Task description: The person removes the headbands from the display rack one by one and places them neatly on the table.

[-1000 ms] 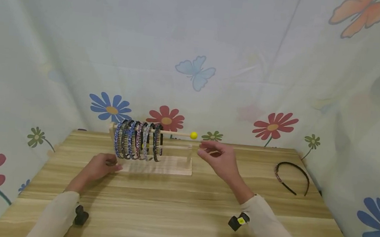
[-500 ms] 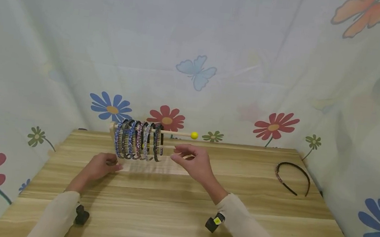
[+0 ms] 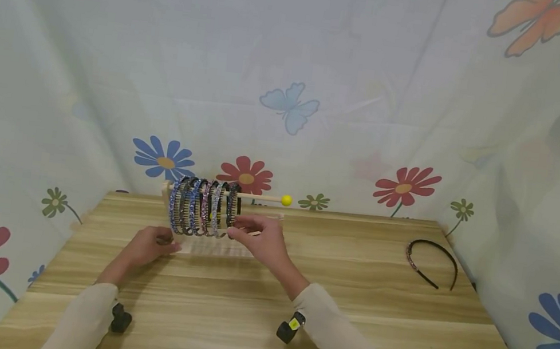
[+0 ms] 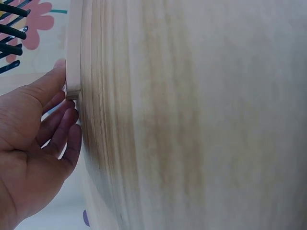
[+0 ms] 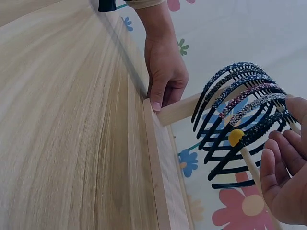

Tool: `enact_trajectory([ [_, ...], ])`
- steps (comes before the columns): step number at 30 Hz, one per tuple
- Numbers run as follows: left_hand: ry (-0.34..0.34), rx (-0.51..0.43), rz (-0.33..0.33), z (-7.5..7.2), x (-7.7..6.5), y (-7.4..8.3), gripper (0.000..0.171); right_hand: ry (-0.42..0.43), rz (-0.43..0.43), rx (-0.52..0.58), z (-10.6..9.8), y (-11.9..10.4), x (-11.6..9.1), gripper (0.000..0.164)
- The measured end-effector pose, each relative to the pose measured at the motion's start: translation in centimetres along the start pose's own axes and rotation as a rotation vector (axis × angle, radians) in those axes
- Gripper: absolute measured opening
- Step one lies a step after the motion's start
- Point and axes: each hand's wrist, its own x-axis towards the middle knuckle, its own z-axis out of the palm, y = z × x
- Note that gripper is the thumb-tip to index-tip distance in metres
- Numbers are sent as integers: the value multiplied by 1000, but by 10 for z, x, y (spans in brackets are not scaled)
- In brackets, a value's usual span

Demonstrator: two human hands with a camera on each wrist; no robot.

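A wooden headband stand (image 3: pixel 267 198) has a flat base, a left-hand post and rods tipped with yellow balls. Several glittery toothed headbands (image 3: pixel 204 206) hang along it, blue, pink, silver and black. My left hand (image 3: pixel 147 246) grips the left end of the base (image 4: pixel 74 57), thumb along its top and fingers curled at its end. My right hand (image 3: pixel 262 241) is at the rightmost headband, a black one (image 5: pixel 261 132). Its thumb and loosely bent fingers stand apart, with fingertips right at the band's edge. The hand covers part of the base in the head view.
Another black headband (image 3: pixel 433 244), with pink glitter along one side, lies alone on the wooden table (image 3: pixel 222 317) at the right. A flower-printed curtain (image 3: pixel 348 119) closes off the back and both sides.
My right hand has moved left, from beyond the stand's right end to the rightmost black headband. The left hand and the hanging headbands have kept their places.
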Motion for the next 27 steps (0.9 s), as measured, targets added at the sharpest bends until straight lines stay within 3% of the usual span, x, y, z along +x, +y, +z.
enact_trajectory([
  [12,-2,-7,-1,-1,0,0,30,-20,15,-33,8,-5,1,42],
  [17,-9,-23,-19,0,0,0,36,-16,27,-14,8,-7,1,38],
  [27,-14,-33,-37,1,0,0,33,2,11,-31,4,-9,2,27],
])
